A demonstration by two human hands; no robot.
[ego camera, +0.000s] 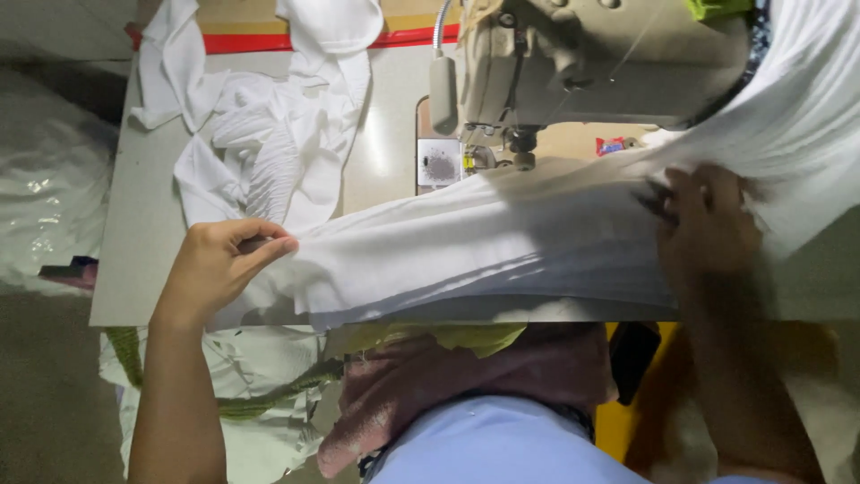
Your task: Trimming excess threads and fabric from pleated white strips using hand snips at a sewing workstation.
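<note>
Fabric dominates the view: a long band of white cloth (502, 242), soft, thin and lightly creased, is stretched across the pale, smooth sewing table (143, 224) from one hand to the other, passing just in front of the needle area of the sewing machine (573, 63). The machine is a bulky, beige, hard-cased body with a flexible lamp neck at its side. A second heap of white pieces (260, 134), crumpled and partly pleated, is piled on the table's far left part.

The left hand (219, 264) is closed in a pinch on the cloth's left end, thumb over fingers. The right hand (708, 224) is seen in shadow, gripping a gathered bunch of the same cloth at the right.

Slack could be lost or gained unevenly if one hand is pulled harder, so the layers might be skewed. Loose folds could be caught under the machine's foot, and the overhanging edge could be dragged off the table by its own weight.
</note>
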